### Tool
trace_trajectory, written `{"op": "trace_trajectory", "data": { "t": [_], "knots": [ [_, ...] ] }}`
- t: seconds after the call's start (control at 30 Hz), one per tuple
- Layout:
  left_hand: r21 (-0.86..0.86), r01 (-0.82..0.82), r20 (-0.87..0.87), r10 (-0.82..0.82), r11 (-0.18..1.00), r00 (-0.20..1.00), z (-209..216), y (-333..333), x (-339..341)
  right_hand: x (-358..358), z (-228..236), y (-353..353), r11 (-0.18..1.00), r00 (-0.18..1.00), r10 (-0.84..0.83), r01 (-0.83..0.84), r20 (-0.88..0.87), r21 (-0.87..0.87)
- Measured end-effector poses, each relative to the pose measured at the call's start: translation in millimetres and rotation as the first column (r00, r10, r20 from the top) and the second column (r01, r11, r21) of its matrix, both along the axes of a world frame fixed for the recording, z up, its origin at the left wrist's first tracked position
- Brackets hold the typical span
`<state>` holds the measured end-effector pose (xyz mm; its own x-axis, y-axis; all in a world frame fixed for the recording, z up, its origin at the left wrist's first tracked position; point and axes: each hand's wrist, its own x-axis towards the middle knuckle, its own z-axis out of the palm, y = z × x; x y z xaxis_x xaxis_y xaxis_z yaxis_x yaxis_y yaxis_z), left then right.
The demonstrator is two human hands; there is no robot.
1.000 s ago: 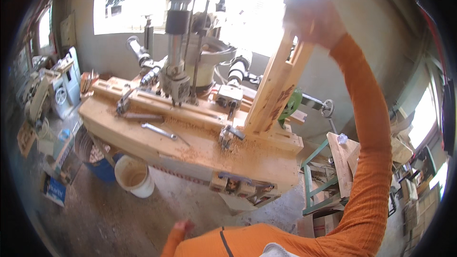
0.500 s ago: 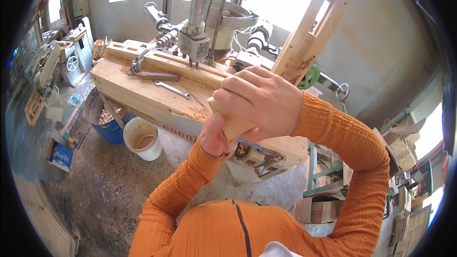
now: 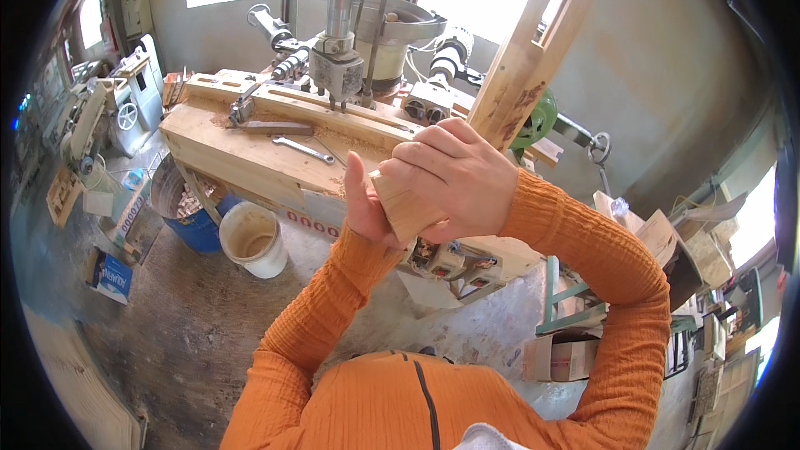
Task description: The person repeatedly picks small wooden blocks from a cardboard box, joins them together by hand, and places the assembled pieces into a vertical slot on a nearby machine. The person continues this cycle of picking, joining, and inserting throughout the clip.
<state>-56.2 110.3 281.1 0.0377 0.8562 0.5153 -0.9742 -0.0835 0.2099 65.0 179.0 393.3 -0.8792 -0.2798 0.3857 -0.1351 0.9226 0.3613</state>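
A pale wooden block is held up in front of me, over the near edge of the workbench. My right hand wraps over it from above, its fingers closed round the far side. My left hand supports the block from the left and below. The left thumb points up, off the wood, while the other left fingers are mostly hidden behind the block.
The wooden workbench carries an open-end wrench, a dark wooden strip and sawdust. A drilling machine stands over it. On the floor are a white bucket, a blue drum and a cardboard box.
My left thumb has lifted away from the wooden block and now points up. Both hands stay at the block, and my right hand has shifted slightly left. The view has moved a little.
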Motion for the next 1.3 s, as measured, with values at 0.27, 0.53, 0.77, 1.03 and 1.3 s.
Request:
{"op": "trace_trajectory", "data": {
  "t": [0.27, 0.53, 0.77, 1.03, 1.3],
  "knots": [
    [-0.266, -0.279, -0.182, 0.236, 0.923, 0.954, -2, 5, 9, 2, -18, 3, 1.0, 0.998, -0.018, 0.019, -0.056, 0.015],
    [-0.223, -0.484, -0.616, 0.263, 0.846, 0.743, -94, 14, -36, 24, 124, 99, 0.795, 0.832, -0.453, 0.54, -0.322, 0.278],
    [-0.699, -0.502, -0.616, -0.073, 0.509, 0.784, -235, -43, -29, 84, 248, 224, 0.569, 0.431, -0.479, 0.816, -0.765, 0.104],
    [-0.795, -0.562, -0.577, 0.002, 0.227, 0.817, -274, -71, -13, 52, 269, 254, 0.335, 0.257, -0.65, 0.942, -0.715, 0.035],
    [-0.574, -0.721, -0.811, -0.146, 0.388, 0.567, -271, -52, 0, 35, 267, 245, 0.241, 0.223, -0.686, 0.968, -0.693, 0.073]
  ]
}}
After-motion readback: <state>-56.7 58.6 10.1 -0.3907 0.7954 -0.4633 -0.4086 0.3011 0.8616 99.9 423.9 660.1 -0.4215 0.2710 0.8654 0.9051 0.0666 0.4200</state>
